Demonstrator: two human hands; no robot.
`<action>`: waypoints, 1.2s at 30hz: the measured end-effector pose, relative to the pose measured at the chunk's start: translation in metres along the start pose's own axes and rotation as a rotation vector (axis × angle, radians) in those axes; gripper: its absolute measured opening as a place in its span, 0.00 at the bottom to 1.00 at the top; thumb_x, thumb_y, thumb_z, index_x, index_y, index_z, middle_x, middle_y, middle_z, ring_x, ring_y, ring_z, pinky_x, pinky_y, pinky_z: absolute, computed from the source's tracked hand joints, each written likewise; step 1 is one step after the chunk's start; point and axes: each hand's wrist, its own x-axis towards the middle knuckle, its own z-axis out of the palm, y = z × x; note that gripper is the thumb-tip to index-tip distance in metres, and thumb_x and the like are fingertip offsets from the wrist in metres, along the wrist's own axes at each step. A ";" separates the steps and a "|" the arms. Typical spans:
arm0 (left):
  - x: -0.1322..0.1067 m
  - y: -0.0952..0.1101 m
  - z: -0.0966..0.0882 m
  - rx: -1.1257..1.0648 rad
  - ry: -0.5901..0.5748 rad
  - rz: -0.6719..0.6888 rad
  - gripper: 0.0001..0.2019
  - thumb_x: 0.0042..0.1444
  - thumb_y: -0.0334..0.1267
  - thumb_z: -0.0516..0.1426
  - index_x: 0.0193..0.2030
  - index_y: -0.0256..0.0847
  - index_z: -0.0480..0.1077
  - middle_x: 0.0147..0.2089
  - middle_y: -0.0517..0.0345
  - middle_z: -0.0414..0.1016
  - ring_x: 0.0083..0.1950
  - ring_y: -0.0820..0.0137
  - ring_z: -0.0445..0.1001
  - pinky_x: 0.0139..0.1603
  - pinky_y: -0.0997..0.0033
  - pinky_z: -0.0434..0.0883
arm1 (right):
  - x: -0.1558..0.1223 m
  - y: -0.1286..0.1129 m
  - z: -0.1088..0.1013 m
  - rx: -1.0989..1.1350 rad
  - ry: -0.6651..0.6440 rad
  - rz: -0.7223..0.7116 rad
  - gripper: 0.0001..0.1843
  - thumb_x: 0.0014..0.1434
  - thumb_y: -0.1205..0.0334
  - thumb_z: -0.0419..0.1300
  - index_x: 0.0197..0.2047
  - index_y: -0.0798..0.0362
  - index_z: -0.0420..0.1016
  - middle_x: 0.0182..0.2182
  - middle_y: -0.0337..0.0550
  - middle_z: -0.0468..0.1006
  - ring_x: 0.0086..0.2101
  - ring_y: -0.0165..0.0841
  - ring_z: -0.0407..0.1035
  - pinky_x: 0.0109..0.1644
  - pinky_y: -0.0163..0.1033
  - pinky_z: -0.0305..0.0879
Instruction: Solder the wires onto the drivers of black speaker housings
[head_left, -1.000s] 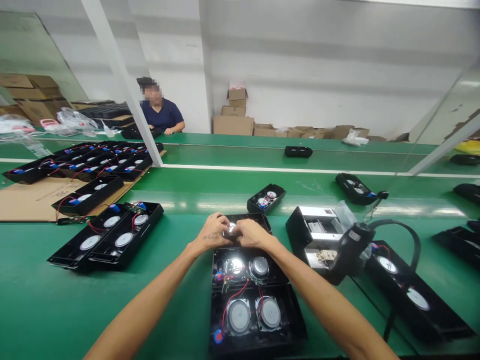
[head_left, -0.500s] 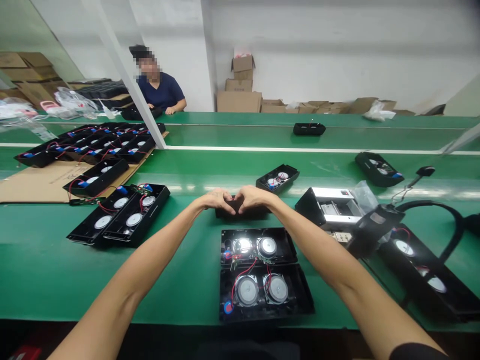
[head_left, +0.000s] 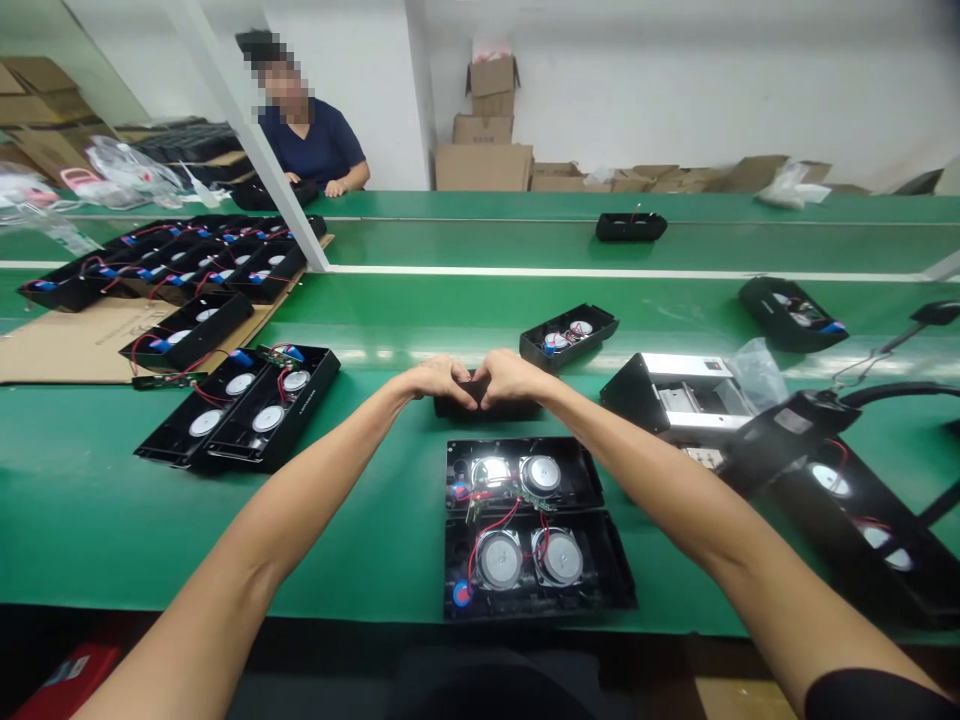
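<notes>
Both arms reach forward over the green bench. My left hand [head_left: 441, 380] and my right hand [head_left: 513, 378] meet at a black speaker housing [head_left: 491, 409], thumbs nearly touching over its near side. Their fingers curl over its far side and are mostly hidden; what lies inside that housing is hidden too. Nearer to me, two open speaker housings [head_left: 600, 580] lie edge to edge between my forearms. Each shows two round silver speakers [head_left: 499, 559], red wires and a blue-wrapped part [head_left: 462, 594].
Two more housings [head_left: 304, 425] lie left, near a cardboard sheet [head_left: 67, 345] with several others. Ahead is another housing [head_left: 570, 335]. Right are a white-topped device [head_left: 694, 370], a black lamp-like arm [head_left: 787, 430] and a housing [head_left: 885, 530]. Across the bench sits a person [head_left: 319, 140].
The view has tilted and shifted slightly, so the bench appears higher and things at right lie further right. My hands stay on the same housing.
</notes>
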 end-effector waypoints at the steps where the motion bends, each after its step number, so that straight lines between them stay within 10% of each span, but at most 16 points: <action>1: 0.000 0.001 0.000 0.004 -0.009 -0.012 0.18 0.32 0.47 0.75 0.24 0.41 0.76 0.30 0.64 0.72 0.35 0.70 0.68 0.35 0.69 0.60 | -0.001 -0.001 -0.001 0.004 0.005 0.000 0.18 0.47 0.63 0.76 0.43 0.55 0.89 0.24 0.37 0.78 0.30 0.32 0.71 0.33 0.34 0.58; 19: 0.001 0.005 -0.001 0.086 -0.065 -0.023 0.20 0.33 0.50 0.75 0.21 0.40 0.73 0.28 0.64 0.69 0.33 0.71 0.66 0.32 0.69 0.60 | 0.006 0.000 0.001 -0.024 -0.039 -0.031 0.15 0.44 0.62 0.78 0.36 0.59 0.88 0.19 0.37 0.74 0.25 0.30 0.67 0.29 0.35 0.55; 28: -0.010 -0.001 0.015 0.270 0.050 0.116 0.17 0.37 0.50 0.74 0.23 0.42 0.76 0.34 0.62 0.75 0.37 0.69 0.72 0.38 0.68 0.68 | -0.022 -0.008 0.013 -0.032 0.111 -0.068 0.15 0.49 0.67 0.74 0.42 0.58 0.88 0.31 0.49 0.85 0.34 0.41 0.77 0.39 0.41 0.69; 31: -0.026 -0.003 0.030 0.371 0.157 0.217 0.14 0.39 0.47 0.75 0.25 0.44 0.79 0.40 0.58 0.77 0.48 0.61 0.74 0.50 0.60 0.71 | -0.090 -0.006 0.017 -0.026 0.382 -0.071 0.21 0.61 0.68 0.65 0.58 0.52 0.82 0.45 0.51 0.85 0.46 0.42 0.77 0.53 0.47 0.72; 36: -0.037 -0.010 0.054 0.496 0.310 0.398 0.08 0.42 0.32 0.73 0.29 0.47 0.82 0.44 0.53 0.78 0.69 0.42 0.61 0.67 0.38 0.64 | -0.228 0.038 0.059 0.197 1.817 0.252 0.17 0.64 0.57 0.66 0.55 0.51 0.78 0.41 0.46 0.77 0.39 0.37 0.73 0.47 0.47 0.73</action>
